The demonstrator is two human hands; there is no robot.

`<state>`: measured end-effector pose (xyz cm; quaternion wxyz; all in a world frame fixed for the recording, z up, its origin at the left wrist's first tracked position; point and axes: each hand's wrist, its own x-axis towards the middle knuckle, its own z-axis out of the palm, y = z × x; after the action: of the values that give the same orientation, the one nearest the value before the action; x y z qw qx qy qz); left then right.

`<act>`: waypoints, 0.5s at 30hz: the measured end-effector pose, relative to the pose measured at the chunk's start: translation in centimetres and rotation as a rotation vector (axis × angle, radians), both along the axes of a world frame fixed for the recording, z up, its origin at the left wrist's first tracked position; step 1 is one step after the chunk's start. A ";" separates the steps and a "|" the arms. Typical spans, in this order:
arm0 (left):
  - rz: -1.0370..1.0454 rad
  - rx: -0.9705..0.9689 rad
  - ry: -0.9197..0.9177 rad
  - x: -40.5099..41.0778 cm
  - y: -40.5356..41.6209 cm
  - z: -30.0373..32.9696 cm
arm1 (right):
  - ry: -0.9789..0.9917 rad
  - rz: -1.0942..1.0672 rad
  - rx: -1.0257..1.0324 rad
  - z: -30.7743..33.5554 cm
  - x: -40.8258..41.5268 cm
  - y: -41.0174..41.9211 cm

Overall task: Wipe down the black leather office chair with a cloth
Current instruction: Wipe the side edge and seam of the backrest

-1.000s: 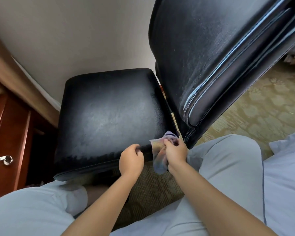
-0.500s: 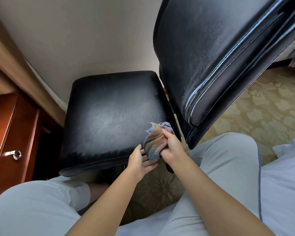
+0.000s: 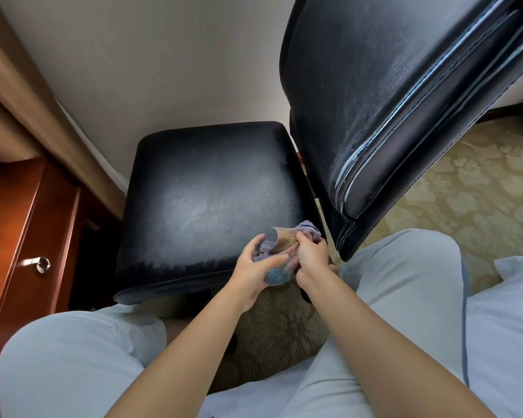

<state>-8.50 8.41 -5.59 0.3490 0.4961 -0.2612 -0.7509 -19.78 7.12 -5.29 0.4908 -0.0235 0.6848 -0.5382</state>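
Note:
The black leather office chair fills the middle of the head view: its seat lies below me and its backrest rises at the upper right. A bunched multicoloured cloth hangs over the seat's near right corner. My left hand cups the cloth from the left, fingers curled round it. My right hand grips its upper right part. The cloth's lower folds are hidden between my palms.
A reddish wooden cabinet with a metal handle stands at the left under a wooden desk edge. A pale wall is behind the chair. Patterned carpet spreads to the right. My knees in light trousers flank the chair.
My left hand left the seat's front edge and came up to take the cloth. Both hands now bunch it together above the seat corner.

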 end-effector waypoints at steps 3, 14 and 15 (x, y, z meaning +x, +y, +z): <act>0.211 0.108 -0.069 -0.4 -0.8 0.1 | -0.154 0.069 -0.019 0.5 -0.1 0.3; 0.377 0.115 -0.106 -0.6 -0.9 0.5 | -0.095 0.085 0.087 0.1 -0.6 -0.1; 0.336 0.086 -0.109 -0.6 -0.6 0.4 | -0.025 0.070 0.121 -0.2 -0.7 -0.1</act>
<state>-9.08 7.81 -5.22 0.4333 0.5873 -0.1608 -0.6644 -20.52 7.02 -5.50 0.5184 -0.0112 0.7085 -0.4787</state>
